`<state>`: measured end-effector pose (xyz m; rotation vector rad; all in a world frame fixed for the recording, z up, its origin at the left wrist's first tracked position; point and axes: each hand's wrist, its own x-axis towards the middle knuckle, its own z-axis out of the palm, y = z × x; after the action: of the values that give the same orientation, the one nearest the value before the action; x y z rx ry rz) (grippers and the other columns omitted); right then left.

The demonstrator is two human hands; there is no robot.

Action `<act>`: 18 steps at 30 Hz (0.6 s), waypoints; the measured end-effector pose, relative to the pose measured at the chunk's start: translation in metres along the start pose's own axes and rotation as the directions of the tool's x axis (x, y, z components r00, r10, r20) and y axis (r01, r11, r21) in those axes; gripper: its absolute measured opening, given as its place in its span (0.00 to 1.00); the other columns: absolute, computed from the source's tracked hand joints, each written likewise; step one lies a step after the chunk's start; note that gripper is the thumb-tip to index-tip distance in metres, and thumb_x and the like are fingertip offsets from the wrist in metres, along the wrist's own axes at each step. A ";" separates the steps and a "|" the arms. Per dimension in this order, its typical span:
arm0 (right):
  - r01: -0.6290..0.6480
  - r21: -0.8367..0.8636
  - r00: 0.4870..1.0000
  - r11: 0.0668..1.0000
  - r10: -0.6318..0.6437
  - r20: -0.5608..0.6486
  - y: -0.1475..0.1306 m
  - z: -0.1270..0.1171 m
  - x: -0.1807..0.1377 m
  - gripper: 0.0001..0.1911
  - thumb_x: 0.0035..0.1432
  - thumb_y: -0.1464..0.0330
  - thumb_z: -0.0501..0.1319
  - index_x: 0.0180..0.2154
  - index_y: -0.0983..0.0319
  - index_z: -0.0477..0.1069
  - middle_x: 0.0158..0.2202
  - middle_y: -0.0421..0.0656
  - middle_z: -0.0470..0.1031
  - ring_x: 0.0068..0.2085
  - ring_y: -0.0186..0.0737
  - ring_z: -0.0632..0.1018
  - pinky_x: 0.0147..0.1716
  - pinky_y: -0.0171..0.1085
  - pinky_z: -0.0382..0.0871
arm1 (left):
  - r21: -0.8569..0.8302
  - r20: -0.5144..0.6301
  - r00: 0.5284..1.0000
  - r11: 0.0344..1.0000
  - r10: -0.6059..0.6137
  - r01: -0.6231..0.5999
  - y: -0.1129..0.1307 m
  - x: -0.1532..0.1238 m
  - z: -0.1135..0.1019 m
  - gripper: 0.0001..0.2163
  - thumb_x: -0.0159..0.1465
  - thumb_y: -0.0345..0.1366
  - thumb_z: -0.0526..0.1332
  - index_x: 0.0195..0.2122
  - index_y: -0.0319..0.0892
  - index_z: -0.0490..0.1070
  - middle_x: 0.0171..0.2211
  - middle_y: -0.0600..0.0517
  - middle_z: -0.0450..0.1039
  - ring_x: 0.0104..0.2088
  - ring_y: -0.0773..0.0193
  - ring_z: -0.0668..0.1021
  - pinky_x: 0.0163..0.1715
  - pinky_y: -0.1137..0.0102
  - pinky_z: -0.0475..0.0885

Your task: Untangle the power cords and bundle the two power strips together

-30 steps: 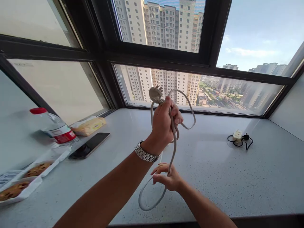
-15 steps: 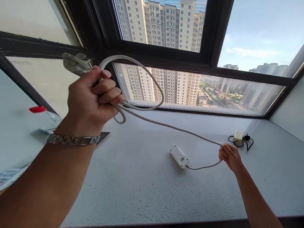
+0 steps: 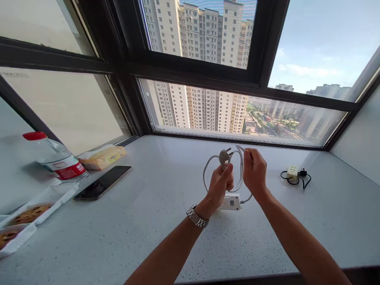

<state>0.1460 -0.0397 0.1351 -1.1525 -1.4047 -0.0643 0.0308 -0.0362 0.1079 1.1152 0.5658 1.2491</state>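
Note:
My left hand (image 3: 220, 186), with a metal watch on the wrist, is closed around coiled loops of a white power cable (image 3: 208, 174); the grey plug (image 3: 224, 156) sticks up above the fist. My right hand (image 3: 254, 171) is just to the right, its fingers pinched on a strand of the same cable near the top of the loop. The cable's white socket block (image 3: 230, 202) lies on the speckled sill (image 3: 154, 221) directly below both hands.
At the left are a water bottle with a red cap (image 3: 55, 156), a yellow packet (image 3: 103, 156), a black phone (image 3: 102, 182) and wrapped cookies (image 3: 28, 215). A small white adapter with a black cord (image 3: 293, 174) lies at the right. Windows (image 3: 231, 107) close off the far side.
My left hand came down from high at the left to the middle above the socket block. My right hand moved up and left from the stretched cable to meet it, gathering the cable into loops.

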 end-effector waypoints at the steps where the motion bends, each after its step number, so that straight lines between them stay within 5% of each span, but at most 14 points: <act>1: 0.083 0.007 0.994 0.997 -0.083 0.077 -0.007 0.008 -0.015 0.18 0.65 0.61 0.45 0.35 0.62 0.69 0.28 0.43 0.67 0.30 0.38 0.68 0.31 0.37 0.62 | -0.037 -0.010 1.000 0.999 0.012 -0.012 0.000 0.001 0.003 0.26 0.51 0.59 0.63 0.20 0.42 0.53 0.14 0.62 0.47 0.15 0.76 0.51 0.14 0.76 0.50; 5: 0.258 -0.022 0.945 0.966 -0.247 0.214 -0.015 0.026 -0.061 0.23 0.65 0.57 0.43 0.48 0.63 0.67 0.45 0.52 0.66 0.47 0.48 0.66 0.45 0.46 0.62 | 0.000 -0.092 0.996 1.000 -0.007 0.007 0.008 0.000 0.000 0.25 0.52 0.53 0.65 0.17 0.42 0.51 0.15 0.60 0.47 0.16 0.75 0.54 0.14 0.76 0.52; 10: 0.214 0.170 0.961 0.962 -0.239 0.141 -0.014 0.032 -0.078 0.29 0.65 0.53 0.38 0.60 0.62 0.52 0.56 0.55 0.55 0.58 0.52 0.58 0.52 0.51 0.60 | 0.116 -0.140 0.990 0.992 -0.026 0.042 0.022 0.002 -0.005 0.18 0.53 0.44 0.63 0.17 0.40 0.56 0.13 0.60 0.51 0.14 0.76 0.55 0.13 0.77 0.51; 15: 0.084 0.361 0.989 0.929 -0.032 -0.146 -0.006 0.029 -0.100 0.19 0.65 0.54 0.43 0.50 0.58 0.58 0.48 0.50 0.60 0.52 0.48 0.65 0.49 0.51 0.63 | 0.072 0.034 0.998 0.996 -0.052 0.050 0.050 0.012 0.002 0.20 0.54 0.44 0.65 0.17 0.40 0.55 0.14 0.59 0.55 0.15 0.75 0.58 0.13 0.79 0.55; 18: 0.014 0.407 0.992 0.913 0.038 -0.119 0.009 0.028 -0.116 0.15 0.64 0.56 0.48 0.44 0.59 0.61 0.41 0.47 0.63 0.46 0.45 0.69 0.45 0.47 0.65 | -0.048 0.133 0.991 0.999 -0.007 0.014 0.069 0.012 0.014 0.24 0.56 0.47 0.66 0.18 0.41 0.50 0.13 0.62 0.50 0.15 0.75 0.60 0.15 0.80 0.60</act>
<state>0.1021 -0.0831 0.0329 -0.7945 -1.2268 0.1583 0.0144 -0.0348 0.1778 1.1440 0.4380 1.1636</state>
